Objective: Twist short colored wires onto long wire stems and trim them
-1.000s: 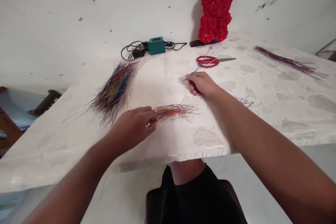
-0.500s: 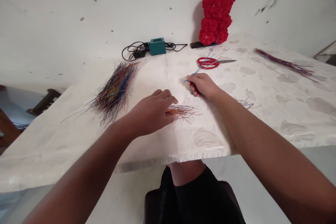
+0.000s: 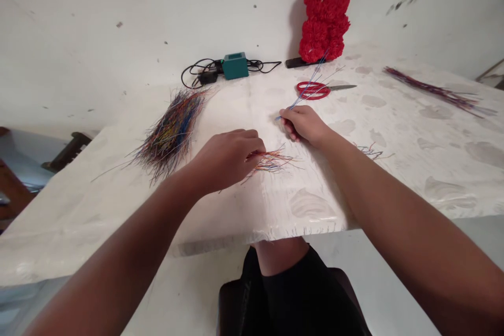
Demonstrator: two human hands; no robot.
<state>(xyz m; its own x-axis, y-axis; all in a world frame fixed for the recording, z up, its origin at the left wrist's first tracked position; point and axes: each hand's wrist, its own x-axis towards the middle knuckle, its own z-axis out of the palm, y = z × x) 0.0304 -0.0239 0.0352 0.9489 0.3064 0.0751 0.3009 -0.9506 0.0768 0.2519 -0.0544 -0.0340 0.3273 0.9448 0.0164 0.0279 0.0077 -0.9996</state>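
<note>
Thin coloured wires (image 3: 275, 161), mostly orange with some blue, fan out on the table beside the fingers of my left hand (image 3: 232, 160). That hand is closed, its fingertips pinching some of the orange wires; its thumb is largely hidden. Between the thumb and forefinger of my right hand (image 3: 301, 122) are a few long blue wires (image 3: 305, 90), pointing up and away across the scissors. The red-handled scissors (image 3: 314, 91) lie just beyond my right hand, blades to the right.
A large bundle of mixed wires (image 3: 171, 134) lies at the left. Farther right are a long reddish bundle (image 3: 433, 90) and short loose wires (image 3: 372, 152) by my right forearm. A green box (image 3: 235, 66) with black cables and a red flower-covered figure (image 3: 327, 13) stand near the wall.
My left fingers have closed from a looser, spread pose onto the orange wires, and the small pile has spread out. My right hand still pinches the blue wires in nearly the same spot.
</note>
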